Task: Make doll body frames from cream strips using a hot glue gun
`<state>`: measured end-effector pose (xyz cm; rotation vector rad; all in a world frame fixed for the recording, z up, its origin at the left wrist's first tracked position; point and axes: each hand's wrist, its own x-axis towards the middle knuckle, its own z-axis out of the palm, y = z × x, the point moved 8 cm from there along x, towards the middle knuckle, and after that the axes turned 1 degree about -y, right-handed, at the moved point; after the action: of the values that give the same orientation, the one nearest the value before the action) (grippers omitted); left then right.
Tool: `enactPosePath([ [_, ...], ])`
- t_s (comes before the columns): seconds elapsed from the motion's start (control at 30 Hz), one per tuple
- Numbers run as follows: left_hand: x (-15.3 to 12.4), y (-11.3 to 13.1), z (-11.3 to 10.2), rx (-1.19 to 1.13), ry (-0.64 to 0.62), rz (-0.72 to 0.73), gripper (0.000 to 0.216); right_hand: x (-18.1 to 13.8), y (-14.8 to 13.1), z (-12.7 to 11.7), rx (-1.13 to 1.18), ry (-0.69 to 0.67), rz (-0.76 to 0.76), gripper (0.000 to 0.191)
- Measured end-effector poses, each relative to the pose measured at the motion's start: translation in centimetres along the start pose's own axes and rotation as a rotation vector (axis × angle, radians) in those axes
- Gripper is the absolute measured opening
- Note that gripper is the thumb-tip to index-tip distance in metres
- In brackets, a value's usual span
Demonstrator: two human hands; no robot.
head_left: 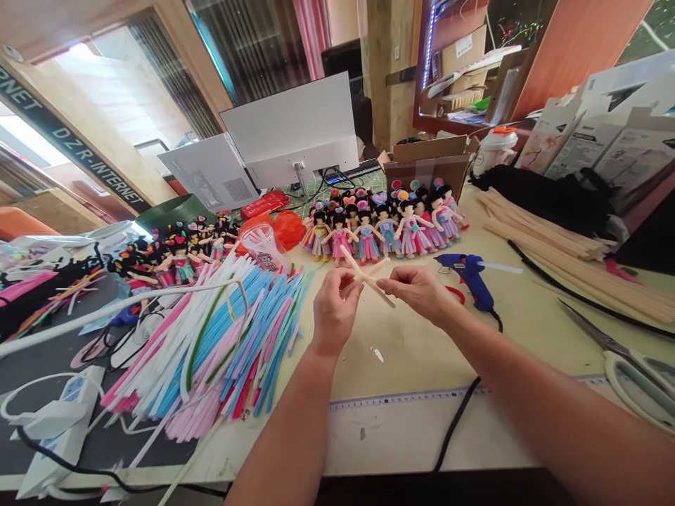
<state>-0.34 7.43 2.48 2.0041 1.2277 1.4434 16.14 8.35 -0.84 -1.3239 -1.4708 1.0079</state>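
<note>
My left hand (337,303) and my right hand (416,289) meet over the middle of the table, each pinching a crossed shape of cream pipe cleaners (365,274). Its fuzzy arms stick out in several directions between my fingers. Just beyond my hands stand rows of small pipe-cleaner dolls (366,235) with black hair and colourful dresses. A blue glue gun (474,277) lies to the right of my right hand, its cord running toward the front edge. To the left of my left hand is a big pile of coloured pipe cleaners (211,344).
Scissors (622,351) and a bundle of cream pipe cleaners (553,246) lie at the right. A measuring tape (401,399) runs along the front. More dolls (179,256), a clear plastic cup (262,246) and a power strip (63,436) are on the left. A monitor (295,126) stands behind.
</note>
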Motion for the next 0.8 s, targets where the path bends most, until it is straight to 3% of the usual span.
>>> enactPosePath([
  [0.57,-0.11,0.21,0.48,0.049,-0.053,0.077,0.02,-0.13,-0.23,0.64,0.061,-0.108,0.056,0.028],
  [0.8,-0.24,0.82,0.64,0.085,-0.077,0.136,0.019,-0.2,0.0,0.38,0.004,-0.093,0.097,0.034],
])
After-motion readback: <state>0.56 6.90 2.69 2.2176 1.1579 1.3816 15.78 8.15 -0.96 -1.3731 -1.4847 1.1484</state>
